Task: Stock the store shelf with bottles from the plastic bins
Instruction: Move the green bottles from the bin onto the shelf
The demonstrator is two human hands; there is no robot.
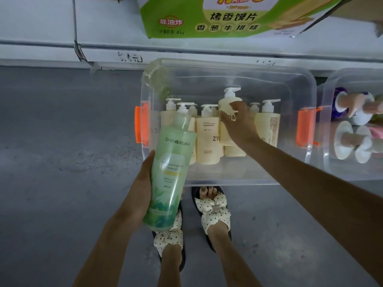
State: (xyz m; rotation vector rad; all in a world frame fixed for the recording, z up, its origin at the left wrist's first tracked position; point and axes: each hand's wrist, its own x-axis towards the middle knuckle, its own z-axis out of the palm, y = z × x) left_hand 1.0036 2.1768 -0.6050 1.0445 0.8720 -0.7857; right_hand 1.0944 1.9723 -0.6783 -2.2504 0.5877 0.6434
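Left hand [143, 188]: grasps a green SHIRIRUKA shower gel bottle [172, 166], cap pointing away, above the near-left corner of the clear plastic bin [228, 66].
Right hand [241, 126]: fingers wrapped round a cream ZYOME pump bottle [228, 103], raised higher than its neighbours inside the bin.
Bin contents: further cream pump bottles [207, 141], upright in rows.
Bin fittings: orange latch [141, 125] at each end.
Location: grey floor [62, 141], just before the white store shelf [103, 27].
Adjacent: second clear bin [352, 79] on the right, holding other bottles.
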